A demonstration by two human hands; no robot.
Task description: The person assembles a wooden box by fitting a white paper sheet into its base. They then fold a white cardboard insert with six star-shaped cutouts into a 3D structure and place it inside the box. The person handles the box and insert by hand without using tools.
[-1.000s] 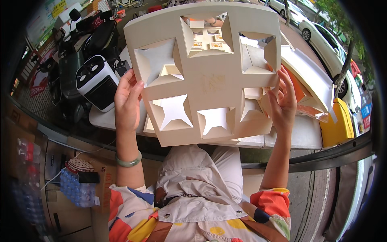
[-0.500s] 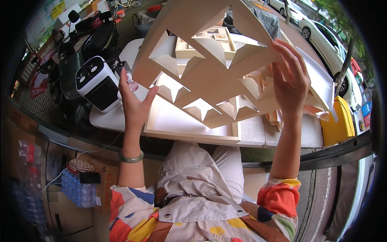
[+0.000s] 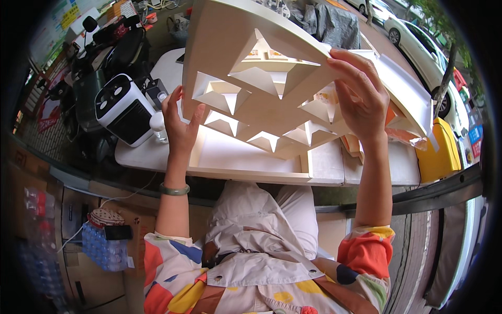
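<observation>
In front of me I hold up a cream cardboard panel [image 3: 261,115], tilted over the table, with several cut-out openings whose pointed flaps are folded back. My left hand [image 3: 180,123], with a bracelet on its wrist, has the panel's left edge between thumb and fingers. At the right edge, my right hand [image 3: 363,97] grips with its fingertips; its thumb is mostly hidden. Below the panel lies a shallow cream box tray [image 3: 246,174] with a white bottom, near the table's front edge. Another box with compartments shows in part through the openings.
On the white table [image 3: 327,170] stand a small white air cooler [image 3: 128,112] and a clear bottle [image 3: 159,128] at the left. Box parts [image 3: 405,97] lie at the right, beside a yellow container [image 3: 439,152]. Scooters stand behind on the left; a white car [image 3: 413,42] is far right.
The panel has tipped flatter and its outline has turned, with both hands still on it. My right hand has shifted left, and my left hand slightly.
</observation>
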